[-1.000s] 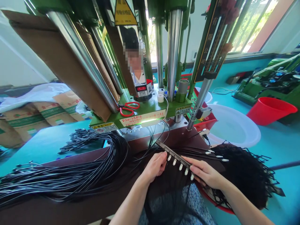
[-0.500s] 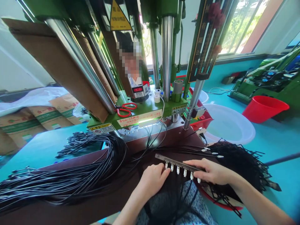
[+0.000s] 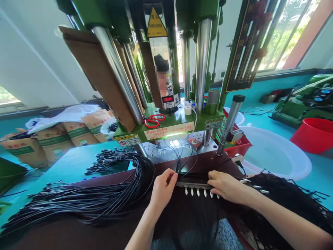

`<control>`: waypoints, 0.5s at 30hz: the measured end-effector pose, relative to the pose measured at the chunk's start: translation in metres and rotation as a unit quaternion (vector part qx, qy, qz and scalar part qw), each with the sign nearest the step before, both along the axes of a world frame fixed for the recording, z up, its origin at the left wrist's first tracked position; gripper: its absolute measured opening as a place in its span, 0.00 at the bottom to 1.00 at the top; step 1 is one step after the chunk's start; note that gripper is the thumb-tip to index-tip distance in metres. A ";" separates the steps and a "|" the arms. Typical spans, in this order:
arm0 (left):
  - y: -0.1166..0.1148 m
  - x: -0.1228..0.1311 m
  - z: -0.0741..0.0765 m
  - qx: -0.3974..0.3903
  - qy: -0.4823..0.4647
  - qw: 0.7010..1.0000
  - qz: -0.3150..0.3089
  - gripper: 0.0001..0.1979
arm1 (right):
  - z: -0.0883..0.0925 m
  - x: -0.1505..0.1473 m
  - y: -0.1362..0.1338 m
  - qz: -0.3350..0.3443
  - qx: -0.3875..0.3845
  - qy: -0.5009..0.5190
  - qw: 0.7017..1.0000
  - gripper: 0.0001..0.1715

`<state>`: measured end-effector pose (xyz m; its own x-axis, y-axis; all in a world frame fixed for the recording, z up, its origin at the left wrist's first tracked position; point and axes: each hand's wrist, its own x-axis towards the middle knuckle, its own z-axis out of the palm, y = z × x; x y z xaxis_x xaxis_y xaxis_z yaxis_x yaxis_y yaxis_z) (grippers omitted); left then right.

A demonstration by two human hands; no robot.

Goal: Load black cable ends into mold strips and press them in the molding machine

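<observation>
The bar (image 3: 196, 186) is dull grey metal, with small bright metal plugs along its near edge. The cables (image 3: 104, 198) on the left are sheathed in glossy black plastic. The machine's columns (image 3: 118, 73) are polished, mirror-smooth steel, and its base (image 3: 179, 122) is glossy green paint. The cardboard (image 3: 96, 73) is matt brown. The basin (image 3: 275, 156) on the right is smooth white plastic. The sacks (image 3: 54, 137) at far left are rough brown paper.

Brown bench (image 3: 65, 236) carries black cables (image 3: 104, 198) and a connector bar (image 3: 194, 186).
</observation>
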<state>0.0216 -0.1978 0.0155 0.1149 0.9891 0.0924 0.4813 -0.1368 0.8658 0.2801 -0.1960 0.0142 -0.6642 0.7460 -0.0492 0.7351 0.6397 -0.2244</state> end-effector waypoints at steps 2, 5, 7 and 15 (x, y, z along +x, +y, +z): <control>0.014 0.000 -0.006 0.033 -0.014 0.998 0.045 0.13 | -0.003 -0.001 -0.002 -0.008 0.018 -0.011 1.000 0.04; 0.030 0.004 -0.015 0.069 -0.005 0.994 0.080 0.10 | -0.002 0.003 0.003 -0.002 -0.003 0.003 1.000 0.04; 0.035 0.008 -0.020 0.072 0.002 0.994 0.081 0.09 | 0.004 0.004 0.019 -0.009 -0.014 0.048 0.999 0.06; 0.035 0.012 -0.032 0.072 0.037 0.996 0.037 0.10 | 0.032 -0.075 0.165 -0.148 0.046 0.307 0.939 0.12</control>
